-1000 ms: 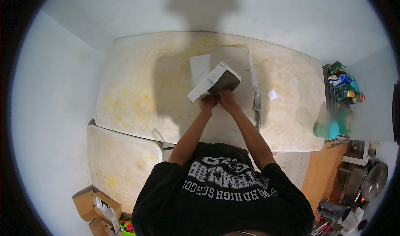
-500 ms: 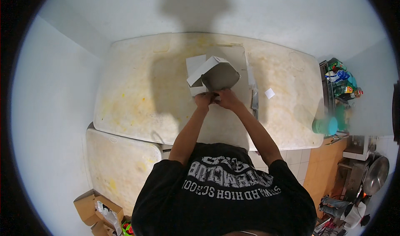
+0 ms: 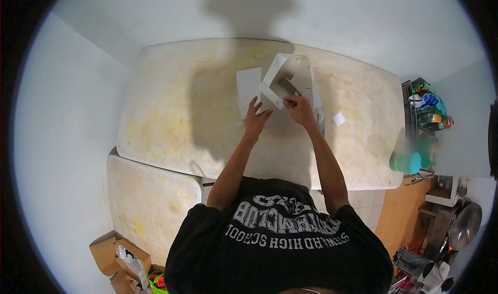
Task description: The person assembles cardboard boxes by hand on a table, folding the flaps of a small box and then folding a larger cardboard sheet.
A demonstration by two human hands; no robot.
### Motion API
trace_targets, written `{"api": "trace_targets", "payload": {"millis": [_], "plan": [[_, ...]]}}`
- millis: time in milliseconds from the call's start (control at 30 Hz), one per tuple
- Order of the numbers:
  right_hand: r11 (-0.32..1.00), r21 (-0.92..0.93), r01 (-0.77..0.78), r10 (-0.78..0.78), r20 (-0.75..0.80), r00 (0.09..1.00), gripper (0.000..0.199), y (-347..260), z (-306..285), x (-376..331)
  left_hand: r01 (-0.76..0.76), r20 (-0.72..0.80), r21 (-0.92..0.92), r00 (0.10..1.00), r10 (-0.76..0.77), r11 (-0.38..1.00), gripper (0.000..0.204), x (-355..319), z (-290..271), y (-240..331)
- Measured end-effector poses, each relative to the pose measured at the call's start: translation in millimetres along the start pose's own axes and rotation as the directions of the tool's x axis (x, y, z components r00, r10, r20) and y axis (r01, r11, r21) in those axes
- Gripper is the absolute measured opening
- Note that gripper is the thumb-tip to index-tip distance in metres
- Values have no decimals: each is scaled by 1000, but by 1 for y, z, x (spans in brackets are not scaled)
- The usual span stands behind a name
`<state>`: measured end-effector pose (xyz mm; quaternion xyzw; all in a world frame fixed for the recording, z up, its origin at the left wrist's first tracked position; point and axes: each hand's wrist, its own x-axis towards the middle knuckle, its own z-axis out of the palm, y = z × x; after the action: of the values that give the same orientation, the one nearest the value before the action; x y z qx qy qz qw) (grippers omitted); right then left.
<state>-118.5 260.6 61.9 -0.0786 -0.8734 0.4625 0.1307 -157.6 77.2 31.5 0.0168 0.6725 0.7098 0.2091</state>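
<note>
A part-folded white cardboard box (image 3: 273, 71) with a grey inside stands tilted at the middle of the table. My right hand (image 3: 301, 110) pinches its near edge between thumb and fingers. Left of the box lies a flat white card panel (image 3: 249, 85). My left hand (image 3: 256, 121) is open, fingers spread, at the near end of that panel and just short of the box. Whether its fingertips touch the panel I cannot tell.
The stained pale table (image 3: 161, 102) meets the wall. On its right lie a small white square (image 3: 339, 119) and a grey strip (image 3: 321, 124). A rack of bottles and packets (image 3: 429, 99) and a turquoise tub (image 3: 407, 162) stand at the right edge. An open carton (image 3: 106, 260) is lower left.
My hands were together at the box's near edge and are now apart. The left has let go and moved slightly left. The box has turned and shifted right, its opening now facing differently.
</note>
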Motion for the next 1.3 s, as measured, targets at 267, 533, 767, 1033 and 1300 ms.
{"api": "trace_targets", "payload": {"millis": [267,533,767,1033,1300], "plan": [[982,176,-70,56,86,995,16,0,-7,2,-80,60,-236,993,97,968,85,-11,18,37],[923,375,-85,64,69,996,19,-22,-15,0,-273,-9,-19,962,273,962,86,-12,17,56],[955,283,85,-86,-9,996,16,-59,-19,0,-322,-10,-34,947,322,946,83,-15,22,64],[952,1,307,-299,-224,928,9,-62,-5,-4,-271,10,-308,958,288,912,69,-18,26,54],[834,-404,376,-420,-23,907,8,-48,8,-21,79,216,-503,976,36,861,58,0,13,21]]}}
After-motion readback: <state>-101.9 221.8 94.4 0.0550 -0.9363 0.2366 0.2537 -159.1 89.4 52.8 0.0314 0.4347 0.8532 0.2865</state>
